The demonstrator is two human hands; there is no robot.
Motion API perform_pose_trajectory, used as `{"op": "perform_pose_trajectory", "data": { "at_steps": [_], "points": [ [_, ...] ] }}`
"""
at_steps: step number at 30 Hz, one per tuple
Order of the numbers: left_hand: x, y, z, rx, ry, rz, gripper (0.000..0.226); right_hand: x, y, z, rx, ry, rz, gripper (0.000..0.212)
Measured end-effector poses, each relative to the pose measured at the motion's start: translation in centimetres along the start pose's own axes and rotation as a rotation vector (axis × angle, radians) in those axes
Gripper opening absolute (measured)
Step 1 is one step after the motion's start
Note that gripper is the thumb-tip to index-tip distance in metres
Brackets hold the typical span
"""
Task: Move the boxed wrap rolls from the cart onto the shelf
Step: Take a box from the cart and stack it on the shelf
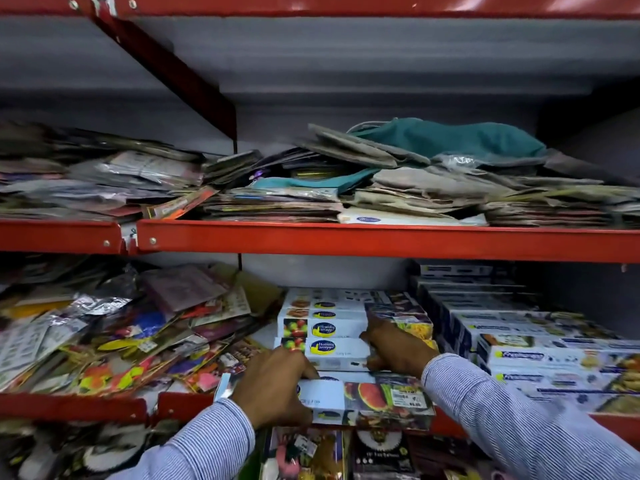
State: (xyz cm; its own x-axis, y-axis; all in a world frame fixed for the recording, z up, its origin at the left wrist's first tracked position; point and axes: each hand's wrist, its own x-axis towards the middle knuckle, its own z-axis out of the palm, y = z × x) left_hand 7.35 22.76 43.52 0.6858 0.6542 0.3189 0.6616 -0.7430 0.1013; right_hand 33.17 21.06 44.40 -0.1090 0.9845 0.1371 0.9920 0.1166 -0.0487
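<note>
My left hand (pixel 273 386) is clamped over the left end of the front wrap box (pixel 367 400) at the shelf (pixel 381 239) edge. Right hand (pixel 398 344) presses fingers flat on the stacked wrap boxes (pixel 325 323) behind, not gripping. Loose packets (pixel 114 327) crowd the left, more boxes (pixel 540 344) the right. Logo text too blurred to read.

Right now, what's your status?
Left hand gripping front wrap box. Right hand pressing stacked boxes. Loose packets crowd left.
</note>
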Motion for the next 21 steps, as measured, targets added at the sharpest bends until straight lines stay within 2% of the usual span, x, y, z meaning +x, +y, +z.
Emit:
{"op": "perform_pose_trajectory", "data": {
  "at_steps": [2, 3, 6, 10, 13, 16, 21],
  "points": [
    [0.5, 0.1, 0.3, -0.003, 0.003, -0.001, 0.058, -0.1, 0.2, -0.1, -0.032, 0.048, 0.017, 0.017],
    [0.8, 0.2, 0.6, -0.015, 0.005, -0.006, 0.057, -0.1, 0.6, -0.1, -0.034, 0.076, 0.030, 0.011],
    [1.9, 0.4, 0.8, -0.064, 0.013, -0.017, 0.055, -0.3, 1.4, -0.9, 0.034, 0.138, 0.046, 0.006],
    [4.0, 0.7, 1.4, -0.087, 0.014, -0.003, 0.053, -1.0, 1.6, -2.0, 0.105, 0.179, 0.063, 0.026],
    [5.6, 1.0, 2.4, -0.102, 0.041, -0.012, 0.060, -2.1, 1.1, -2.2, 0.097, 0.110, 0.026, 0.025],
    [6.5, 1.1, 3.6, -0.098, 0.048, -0.008, 0.066, -3.5, 0.4, -1.0, 0.028, 0.024, 0.018, 0.033],
    [6.4, 0.7, 5.6, 0.045, 0.076, 0.062, 0.057, -5.0, -0.4, 1.8, 0.008, 0.128, 0.055, 0.026]
  ]
}}
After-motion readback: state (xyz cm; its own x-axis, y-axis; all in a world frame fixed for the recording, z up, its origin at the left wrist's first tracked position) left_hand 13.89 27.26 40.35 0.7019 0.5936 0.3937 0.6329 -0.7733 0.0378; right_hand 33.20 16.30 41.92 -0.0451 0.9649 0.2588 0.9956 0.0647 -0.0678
